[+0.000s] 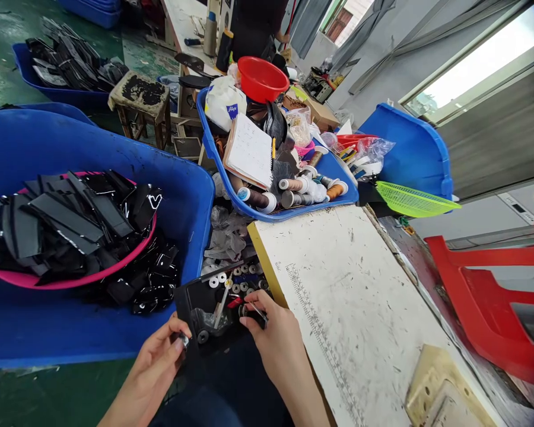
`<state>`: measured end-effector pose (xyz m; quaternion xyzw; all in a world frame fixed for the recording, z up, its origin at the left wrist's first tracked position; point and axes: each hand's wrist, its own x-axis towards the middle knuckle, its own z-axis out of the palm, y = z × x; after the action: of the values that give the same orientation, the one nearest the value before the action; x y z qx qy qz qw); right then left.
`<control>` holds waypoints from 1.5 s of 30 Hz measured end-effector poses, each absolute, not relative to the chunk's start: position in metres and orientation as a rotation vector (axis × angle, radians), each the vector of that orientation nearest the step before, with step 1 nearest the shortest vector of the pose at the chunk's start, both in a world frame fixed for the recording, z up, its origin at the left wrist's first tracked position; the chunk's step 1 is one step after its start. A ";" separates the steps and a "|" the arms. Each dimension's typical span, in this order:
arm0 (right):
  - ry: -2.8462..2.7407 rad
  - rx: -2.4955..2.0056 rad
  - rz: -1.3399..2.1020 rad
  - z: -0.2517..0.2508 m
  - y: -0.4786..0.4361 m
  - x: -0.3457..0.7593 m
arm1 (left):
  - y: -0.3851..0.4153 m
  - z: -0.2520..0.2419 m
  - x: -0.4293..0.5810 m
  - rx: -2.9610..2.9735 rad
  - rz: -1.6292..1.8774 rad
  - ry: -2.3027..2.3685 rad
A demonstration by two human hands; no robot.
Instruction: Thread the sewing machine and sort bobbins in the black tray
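I am pinching a small metal bobbin (pixel 184 340) in my left hand (pixel 160 362). My right hand (pixel 273 338), fingers closed on a dark part (pixel 254 313), is hovering over the black tray (pixel 204 308), which is lying directly between both hands.

A scuffed white worktable (pixel 360 296) carries a blue tray (pixel 293 210) of thread spools.

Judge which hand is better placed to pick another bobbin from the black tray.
Probably the right hand: its fingertips already rest in the black tray beside the bobbins, while the left hand pinches a small metal piece at the tray's edge.

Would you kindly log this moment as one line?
left hand: pinches small bobbin | right hand: in black tray of bobbins | white worktable beside
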<state>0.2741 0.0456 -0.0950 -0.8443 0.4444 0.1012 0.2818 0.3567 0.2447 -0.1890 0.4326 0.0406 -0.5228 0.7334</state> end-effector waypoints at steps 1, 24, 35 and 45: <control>1.189 -2.228 0.253 -0.094 0.046 0.273 | 0.245 -0.189 0.357 0.948 -1.151 0.084; 0.784 -2.720 0.630 -0.105 0.081 0.289 | 0.243 -0.187 0.356 0.993 -1.120 0.118; 0.829 -2.565 0.508 -0.099 0.076 0.278 | 0.242 -0.186 0.358 0.983 -1.111 0.138; 0.739 -2.628 0.315 -0.120 0.088 0.298 | 0.240 -0.182 0.358 0.997 -1.092 0.132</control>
<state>0.2979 0.0883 -0.1199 -0.9379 0.2637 0.1125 0.1954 0.3582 0.2396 -0.1820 0.4541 0.0601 -0.4971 0.7369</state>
